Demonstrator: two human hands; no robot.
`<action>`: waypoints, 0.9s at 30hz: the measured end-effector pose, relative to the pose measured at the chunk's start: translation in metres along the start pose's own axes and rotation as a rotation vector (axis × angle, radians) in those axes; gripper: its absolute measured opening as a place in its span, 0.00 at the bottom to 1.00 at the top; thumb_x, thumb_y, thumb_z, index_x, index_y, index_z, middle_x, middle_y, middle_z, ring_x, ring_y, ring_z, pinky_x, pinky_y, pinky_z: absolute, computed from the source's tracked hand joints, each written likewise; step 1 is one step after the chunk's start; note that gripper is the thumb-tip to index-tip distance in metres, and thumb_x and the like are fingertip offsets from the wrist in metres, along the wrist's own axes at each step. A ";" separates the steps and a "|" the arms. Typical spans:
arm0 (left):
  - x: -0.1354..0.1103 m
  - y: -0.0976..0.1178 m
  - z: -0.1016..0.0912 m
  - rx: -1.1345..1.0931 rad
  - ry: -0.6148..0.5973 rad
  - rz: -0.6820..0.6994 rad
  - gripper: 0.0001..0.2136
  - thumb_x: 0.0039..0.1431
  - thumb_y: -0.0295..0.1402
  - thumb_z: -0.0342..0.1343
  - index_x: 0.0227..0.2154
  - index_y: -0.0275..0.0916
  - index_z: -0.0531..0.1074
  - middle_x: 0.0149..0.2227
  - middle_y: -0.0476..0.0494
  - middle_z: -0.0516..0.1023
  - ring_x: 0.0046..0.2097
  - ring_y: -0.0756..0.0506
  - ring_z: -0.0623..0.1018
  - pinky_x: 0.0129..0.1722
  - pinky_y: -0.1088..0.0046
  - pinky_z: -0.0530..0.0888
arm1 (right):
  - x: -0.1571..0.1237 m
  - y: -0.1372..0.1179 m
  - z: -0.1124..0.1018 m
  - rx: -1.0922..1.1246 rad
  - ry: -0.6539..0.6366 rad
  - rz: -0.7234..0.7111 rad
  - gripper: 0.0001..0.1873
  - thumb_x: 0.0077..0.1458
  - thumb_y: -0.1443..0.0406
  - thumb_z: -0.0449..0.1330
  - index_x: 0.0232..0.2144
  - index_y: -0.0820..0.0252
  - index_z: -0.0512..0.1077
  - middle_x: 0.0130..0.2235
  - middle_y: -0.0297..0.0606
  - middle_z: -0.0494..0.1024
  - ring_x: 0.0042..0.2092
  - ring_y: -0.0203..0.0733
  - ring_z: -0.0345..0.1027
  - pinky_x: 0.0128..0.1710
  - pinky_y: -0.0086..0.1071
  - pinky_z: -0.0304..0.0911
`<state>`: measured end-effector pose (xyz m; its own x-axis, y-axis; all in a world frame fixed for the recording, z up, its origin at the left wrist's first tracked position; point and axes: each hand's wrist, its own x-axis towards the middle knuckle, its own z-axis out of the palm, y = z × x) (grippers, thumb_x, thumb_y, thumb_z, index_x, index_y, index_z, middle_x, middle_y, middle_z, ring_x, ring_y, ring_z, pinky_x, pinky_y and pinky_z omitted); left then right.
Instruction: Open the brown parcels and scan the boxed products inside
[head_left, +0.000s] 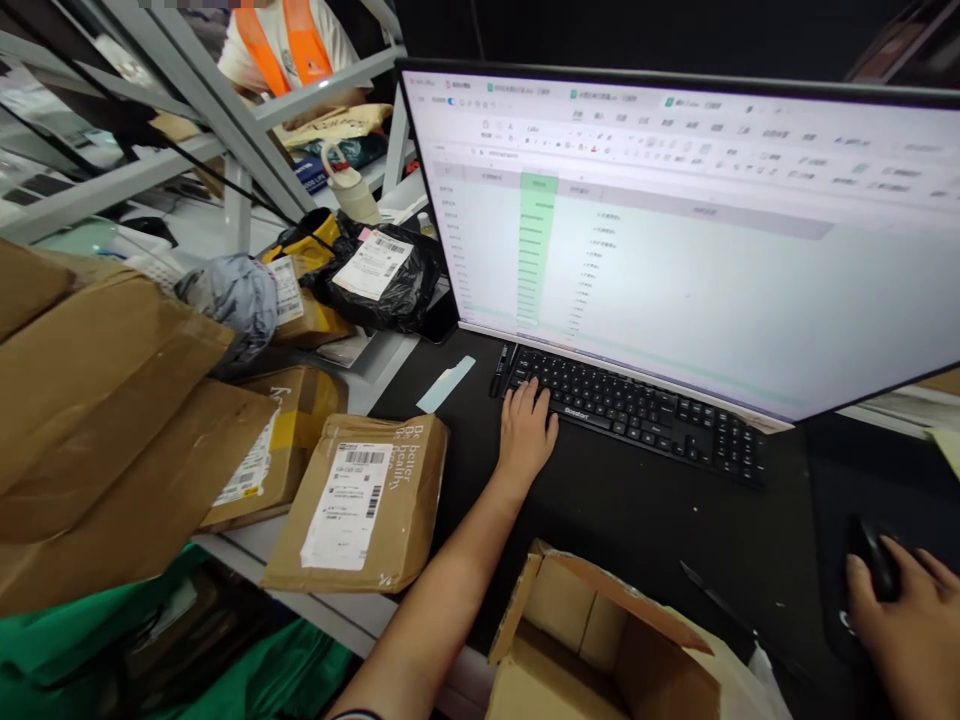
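My left hand (527, 430) rests at the left end of a black keyboard (637, 405), fingers stretched over the keys and holding nothing. At the right edge, my right hand (911, 610) is wrapped round a black computer mouse (874, 555) on a dark mouse pad (832, 500). Behind the keyboard stands a large monitor (712, 280) with a spreadsheet on it, one column marked green; its text is too blurred to read. Left of my left forearm lies a taped brown parcel (420, 500) with a white shipping label (346, 505).
An open cardboard box (562, 600) stands at the front, beside a thin blade (712, 590). Brown cartons (90, 400) crowd the left, with a black wrapped parcel (397, 300) behind. A pale blue paper strip (446, 385) lies near the keyboard. Beyond the metal frame (330, 85) is a person in an orange vest (307, 45).
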<state>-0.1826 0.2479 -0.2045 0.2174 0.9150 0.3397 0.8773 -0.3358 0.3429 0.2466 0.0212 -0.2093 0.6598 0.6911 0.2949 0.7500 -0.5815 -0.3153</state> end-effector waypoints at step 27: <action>0.012 0.013 0.010 0.031 0.017 -0.061 0.23 0.66 0.39 0.52 0.60 0.31 0.67 0.67 0.27 0.60 0.68 0.31 0.61 0.68 0.48 0.58 | 0.004 0.009 0.002 0.011 0.037 -0.025 0.36 0.56 0.47 0.55 0.61 0.62 0.64 0.61 0.58 0.65 0.67 0.62 0.53 0.62 0.52 0.59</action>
<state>-0.1641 0.2566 -0.2044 0.1566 0.9295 0.3340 0.9016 -0.2726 0.3360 0.2552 0.0196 -0.2130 0.6425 0.6888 0.3359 0.7657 -0.5595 -0.3173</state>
